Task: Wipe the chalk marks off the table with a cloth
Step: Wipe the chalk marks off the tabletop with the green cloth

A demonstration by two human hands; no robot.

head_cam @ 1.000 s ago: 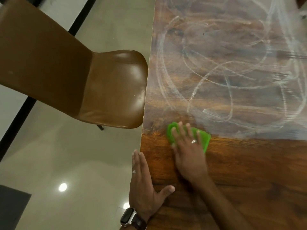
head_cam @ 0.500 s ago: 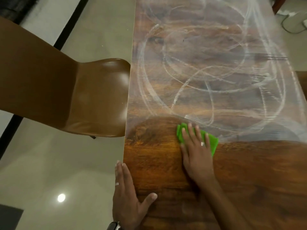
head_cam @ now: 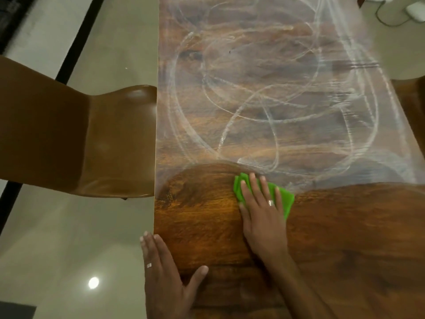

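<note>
Wooden table (head_cam: 345,249): the near portion shows bare, glossy brown grain. The far portion, from roughly mid-frame toward 12 o'clock, carries white chalk marks (head_cam: 264,100) in overlapping loops and smears, with a hazy film between the lines. The boundary between clean and chalked surface runs as a curved line just beyond the cloth.

Green cloth (head_cam: 284,200): bunched flat on the tabletop at that boundary, near the centre of the frame. Its edges show at 11 o'clock and at 3 o'clock of the hand that covers it.

Right hand (head_cam: 262,210): lies palm-down on the cloth, fingers straight and slightly spread, pointing toward 12 o'clock, pressing the cloth onto the wood. A ring shows on one finger. The forearm runs off toward 5 o'clock.

Left hand (head_cam: 165,277): rests flat at the table's left edge, at 7 o'clock of the cloth and well apart from it. The four fingers lie straight and close together along the edge, partly past it over the floor; the thumb is spread out to 3 o'clock onto the tabletop. A ring shows on one finger.

Brown chair (head_cam: 80,139): stands at 9 o'clock, its seat edge just beside the table's left edge. A second brown surface shows at the right border; what it is cannot be determined.

Floor (head_cam: 69,238): pale and glossy, with one bright light reflection at 7 o'clock.
</note>
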